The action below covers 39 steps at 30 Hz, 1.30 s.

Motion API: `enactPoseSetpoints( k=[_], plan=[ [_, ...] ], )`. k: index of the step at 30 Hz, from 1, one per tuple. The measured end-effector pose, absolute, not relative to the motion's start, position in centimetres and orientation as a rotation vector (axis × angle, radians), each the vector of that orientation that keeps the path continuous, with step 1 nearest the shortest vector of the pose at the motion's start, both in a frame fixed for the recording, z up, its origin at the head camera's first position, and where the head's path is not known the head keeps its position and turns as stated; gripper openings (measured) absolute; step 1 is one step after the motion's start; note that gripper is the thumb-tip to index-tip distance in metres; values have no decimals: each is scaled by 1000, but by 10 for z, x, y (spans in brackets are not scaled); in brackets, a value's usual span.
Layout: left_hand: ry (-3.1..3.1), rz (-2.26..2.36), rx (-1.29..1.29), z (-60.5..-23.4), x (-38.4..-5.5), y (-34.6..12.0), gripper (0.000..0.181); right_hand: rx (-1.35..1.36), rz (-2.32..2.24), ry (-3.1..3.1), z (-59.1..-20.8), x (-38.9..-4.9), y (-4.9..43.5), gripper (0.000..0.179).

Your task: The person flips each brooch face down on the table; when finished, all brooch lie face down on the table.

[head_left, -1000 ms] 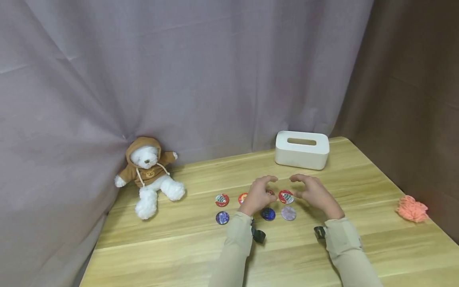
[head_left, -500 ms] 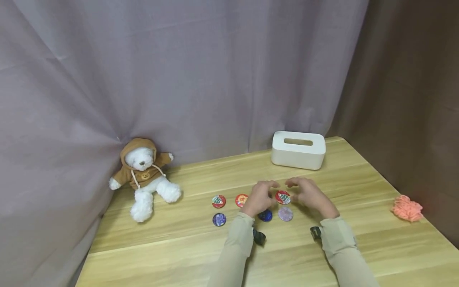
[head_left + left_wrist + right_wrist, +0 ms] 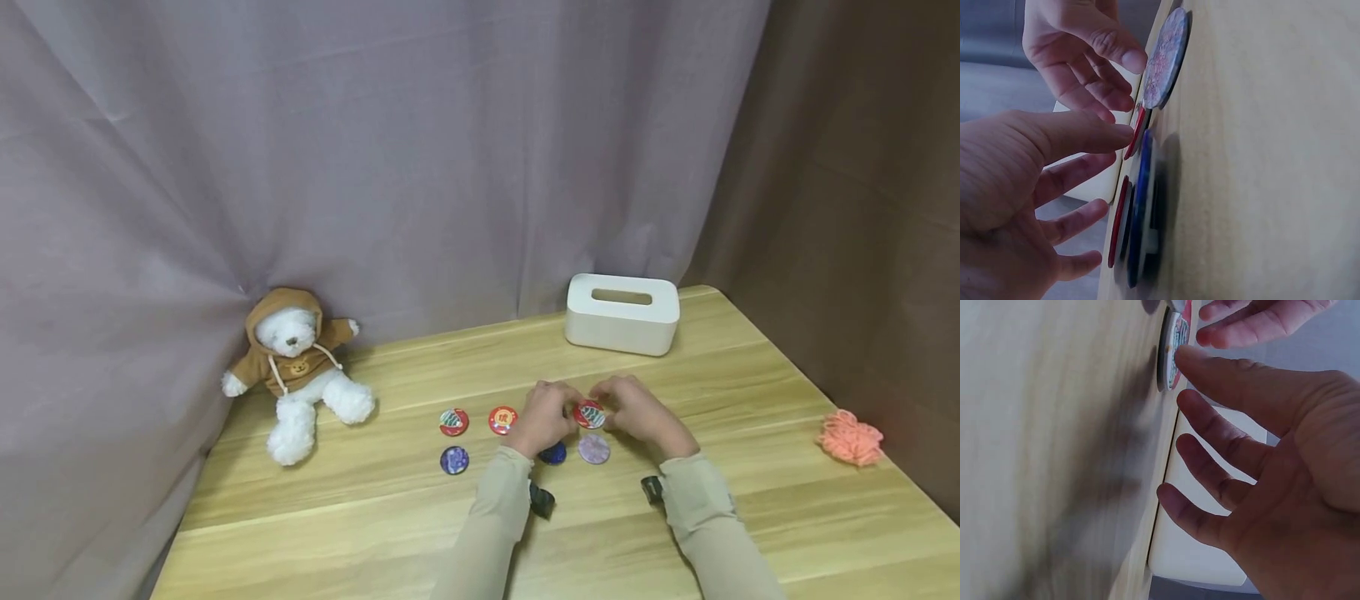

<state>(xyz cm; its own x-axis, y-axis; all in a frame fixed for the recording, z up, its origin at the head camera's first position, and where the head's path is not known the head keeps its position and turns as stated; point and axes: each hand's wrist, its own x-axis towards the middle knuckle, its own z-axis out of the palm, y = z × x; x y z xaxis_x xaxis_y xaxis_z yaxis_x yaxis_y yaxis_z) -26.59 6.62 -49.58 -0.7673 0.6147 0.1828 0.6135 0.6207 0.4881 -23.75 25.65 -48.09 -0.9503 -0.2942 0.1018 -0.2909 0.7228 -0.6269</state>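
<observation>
A red round badge with a green-and-white tree design lies on the table between the two hands. My left hand is at its left side and my right hand at its right, fingers bent loosely. In the right wrist view the thumb tip is at the edge of this badge; whether it touches cannot be told. In the left wrist view the fingers are spread, with the thumb close to the badge. Just below lie a lilac badge and a dark blue badge, the latter partly hidden by my left hand.
Left of the hands lie another red tree badge, a red-and-orange badge and a purple badge. A white tissue box stands behind. A hooded teddy bear sits at left, coral yarn at right.
Both hands have come closer together and lower, narrowing the gap around the red tree badge. The whole view has shifted slightly; the badges keep their layout.
</observation>
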Motion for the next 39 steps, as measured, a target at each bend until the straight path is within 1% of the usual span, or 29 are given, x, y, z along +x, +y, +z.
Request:
enactPoseSetpoints(
  k=[6, 17, 33, 39],
  plan=[
    [2855, 833, 1082, -498, -265, 66, 29, -501, -1030, 2918, -484, -238, 253, 41],
    [2856, 768, 962, -497, -262, 68, 22, -528, -937, 2940, -482, -238, 252, 37],
    [2860, 811, 987, -492, -260, 63, 11, -453, -1027, 2901, -479, -238, 259, 15],
    [2905, 821, 1011, -488, -259, 62, 12, -426, -1014, 2912, -478, -236, 260, 9]
  ],
)
